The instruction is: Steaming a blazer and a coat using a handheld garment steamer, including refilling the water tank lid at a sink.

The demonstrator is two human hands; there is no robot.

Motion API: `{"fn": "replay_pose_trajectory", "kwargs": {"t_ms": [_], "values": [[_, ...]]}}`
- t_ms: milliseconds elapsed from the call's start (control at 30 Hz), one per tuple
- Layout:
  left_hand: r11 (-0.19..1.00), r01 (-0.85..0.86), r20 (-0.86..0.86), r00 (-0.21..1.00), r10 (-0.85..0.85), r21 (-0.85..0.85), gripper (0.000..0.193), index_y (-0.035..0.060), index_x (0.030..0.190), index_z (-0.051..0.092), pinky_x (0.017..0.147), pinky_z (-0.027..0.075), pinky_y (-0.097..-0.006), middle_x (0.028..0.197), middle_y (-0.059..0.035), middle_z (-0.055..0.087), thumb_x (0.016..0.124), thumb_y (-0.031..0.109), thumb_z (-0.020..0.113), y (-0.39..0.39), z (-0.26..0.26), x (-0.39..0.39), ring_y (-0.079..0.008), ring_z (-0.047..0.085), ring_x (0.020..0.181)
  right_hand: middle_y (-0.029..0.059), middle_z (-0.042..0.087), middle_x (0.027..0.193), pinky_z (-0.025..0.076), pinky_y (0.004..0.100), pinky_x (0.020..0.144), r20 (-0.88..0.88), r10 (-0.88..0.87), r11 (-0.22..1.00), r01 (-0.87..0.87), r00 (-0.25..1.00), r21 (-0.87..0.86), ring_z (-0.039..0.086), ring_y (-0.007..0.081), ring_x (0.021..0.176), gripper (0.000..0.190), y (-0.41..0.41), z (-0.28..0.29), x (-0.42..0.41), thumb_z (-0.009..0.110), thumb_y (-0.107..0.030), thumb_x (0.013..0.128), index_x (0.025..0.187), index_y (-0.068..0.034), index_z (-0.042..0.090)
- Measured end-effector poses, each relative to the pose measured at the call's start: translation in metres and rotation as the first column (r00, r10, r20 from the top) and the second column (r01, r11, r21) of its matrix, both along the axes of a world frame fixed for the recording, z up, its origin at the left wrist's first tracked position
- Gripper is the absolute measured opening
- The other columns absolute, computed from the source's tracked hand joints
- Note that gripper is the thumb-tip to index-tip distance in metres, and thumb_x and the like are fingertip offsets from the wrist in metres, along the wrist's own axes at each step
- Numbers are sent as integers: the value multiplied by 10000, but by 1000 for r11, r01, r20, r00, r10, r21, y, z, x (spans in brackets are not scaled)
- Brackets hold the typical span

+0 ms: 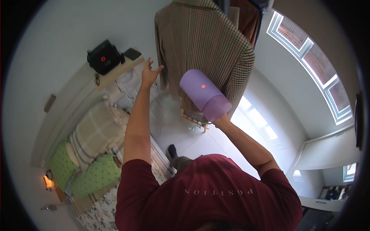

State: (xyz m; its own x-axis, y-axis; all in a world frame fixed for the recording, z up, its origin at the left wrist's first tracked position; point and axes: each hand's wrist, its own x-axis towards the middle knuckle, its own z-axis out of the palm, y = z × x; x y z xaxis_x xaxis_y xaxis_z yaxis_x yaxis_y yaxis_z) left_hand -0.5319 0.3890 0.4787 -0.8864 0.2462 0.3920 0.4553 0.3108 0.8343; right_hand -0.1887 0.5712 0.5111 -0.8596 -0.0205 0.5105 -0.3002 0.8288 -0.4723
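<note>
A checked tweed-like jacket [199,40] hangs in front of me. My right hand [222,120] grips a purple handheld garment steamer [199,86], its rounded body overlapping the jacket's lower front. The steamer's translucent lower end hides most of the fingers. A pale coiled cord [196,127] shows just below and left of that hand. My left hand [150,73] reaches out with spread fingers and holds nothing. Its thumb points towards the jacket's sleeve [162,66]; whether they touch, I cannot tell.
A ledge [118,72] at left bears a black bag-like case [104,57], a dark flat item [132,53] and eyeglasses [97,79]. Below it stands a transparent chair [156,109]. A bed with green pillows [95,176] fills the lower left. Wooden rack legs [205,128] meet the floor.
</note>
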Motion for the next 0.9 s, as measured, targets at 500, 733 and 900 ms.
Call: {"fn": "replay_pose_trajectory", "kwargs": {"t_ms": [500,733,900], "values": [[996,-68,-109,992,62,-56,853,-63,1404,391,1007,447,-379,1324,-267,559,742,264,818,42,42,-19,-346,575,1211,155,612,1214,429,462,964,4,-274,908,261,962,-328,545,367,1150,404,45,63,3,641,-306,901,1250,-105,607],[996,13,95,995,-4,-91,300,-30,1089,656,792,521,-340,970,-138,729,834,114,724,-4,24,18,-236,699,858,42,620,862,502,290,610,55,-304,527,216,951,-822,600,127,695,226,79,40,21,728,-160,868,1026,-32,629],[1000,23,165,986,-21,-7,301,-64,1043,668,754,513,-328,910,-144,733,884,188,710,-58,-23,61,-201,682,792,63,612,838,513,312,629,-167,-340,901,269,926,-340,610,154,700,218,90,-40,18,693,-172,887,1004,-9,609]]}}
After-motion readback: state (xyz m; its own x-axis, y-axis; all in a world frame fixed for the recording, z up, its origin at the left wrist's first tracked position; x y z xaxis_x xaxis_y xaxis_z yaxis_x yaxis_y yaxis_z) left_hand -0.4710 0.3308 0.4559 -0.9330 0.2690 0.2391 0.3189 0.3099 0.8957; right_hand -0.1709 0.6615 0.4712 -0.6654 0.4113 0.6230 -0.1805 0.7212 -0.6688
